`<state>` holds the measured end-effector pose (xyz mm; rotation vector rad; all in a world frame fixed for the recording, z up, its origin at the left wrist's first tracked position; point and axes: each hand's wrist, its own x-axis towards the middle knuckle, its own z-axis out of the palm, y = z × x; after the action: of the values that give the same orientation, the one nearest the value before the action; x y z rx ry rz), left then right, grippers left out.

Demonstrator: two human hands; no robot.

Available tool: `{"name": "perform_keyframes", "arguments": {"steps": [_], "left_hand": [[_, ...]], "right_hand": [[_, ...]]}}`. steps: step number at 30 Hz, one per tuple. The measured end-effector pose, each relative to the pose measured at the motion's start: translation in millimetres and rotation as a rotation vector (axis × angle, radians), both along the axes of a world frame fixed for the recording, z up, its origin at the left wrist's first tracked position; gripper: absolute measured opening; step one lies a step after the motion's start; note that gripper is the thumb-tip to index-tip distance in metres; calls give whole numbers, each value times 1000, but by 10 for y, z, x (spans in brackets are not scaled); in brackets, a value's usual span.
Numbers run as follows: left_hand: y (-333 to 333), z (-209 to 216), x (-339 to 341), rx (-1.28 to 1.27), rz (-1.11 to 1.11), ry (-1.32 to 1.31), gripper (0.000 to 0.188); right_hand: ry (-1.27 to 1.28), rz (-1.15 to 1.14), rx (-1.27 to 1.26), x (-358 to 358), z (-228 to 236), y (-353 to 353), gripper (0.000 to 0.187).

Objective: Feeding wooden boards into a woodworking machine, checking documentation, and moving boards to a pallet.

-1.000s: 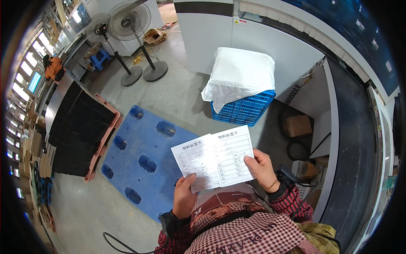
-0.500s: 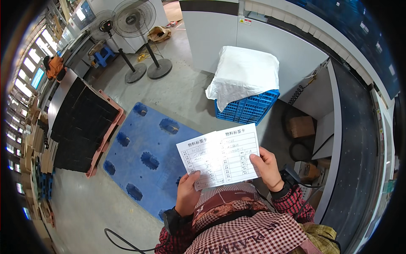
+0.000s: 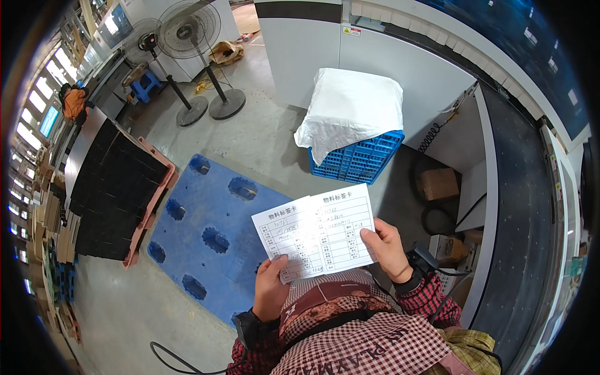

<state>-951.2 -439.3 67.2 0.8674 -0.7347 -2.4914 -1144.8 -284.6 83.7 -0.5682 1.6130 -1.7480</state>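
Two white printed cards with handwritten table entries are held up side by side in front of my waist, their inner edges meeting or overlapping. My left hand [image 3: 269, 290] pinches the left card [image 3: 289, 219] at its lower left corner, thumb on top. At the outer right edge, my right hand [image 3: 389, 250] grips the right card [image 3: 342, 215], its thumb lying on the face and the other fingers hidden behind. Both cards tilt up toward me, and a bright glare washes out part of the left one.
A blue plastic pallet [image 3: 240, 222] lies on the floor beyond my left hand. Ahead stands a blue crate [image 3: 362, 157] under a white cloth [image 3: 356, 103]. Stacked dark panels [image 3: 115, 187], two standing fans [image 3: 187, 31] and a person in orange [image 3: 74, 103] are left; a grey machine [image 3: 525, 206] stands right.
The whole view has shifted a little, moving the surroundings slightly left in the picture. Both hands keep their hold on the cards, which stay side by side.
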Motion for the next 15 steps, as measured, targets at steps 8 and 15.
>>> {"name": "perform_keyframes", "arguments": {"steps": [8, 15], "left_hand": [[31, 57, -18, 14, 8, -31, 27], [50, 82, -7, 6, -21, 10, 26]], "right_hand": [[-16, 9, -12, 44, 26, 4, 24], [-53, 11, -12, 49, 31, 20, 24]]}}
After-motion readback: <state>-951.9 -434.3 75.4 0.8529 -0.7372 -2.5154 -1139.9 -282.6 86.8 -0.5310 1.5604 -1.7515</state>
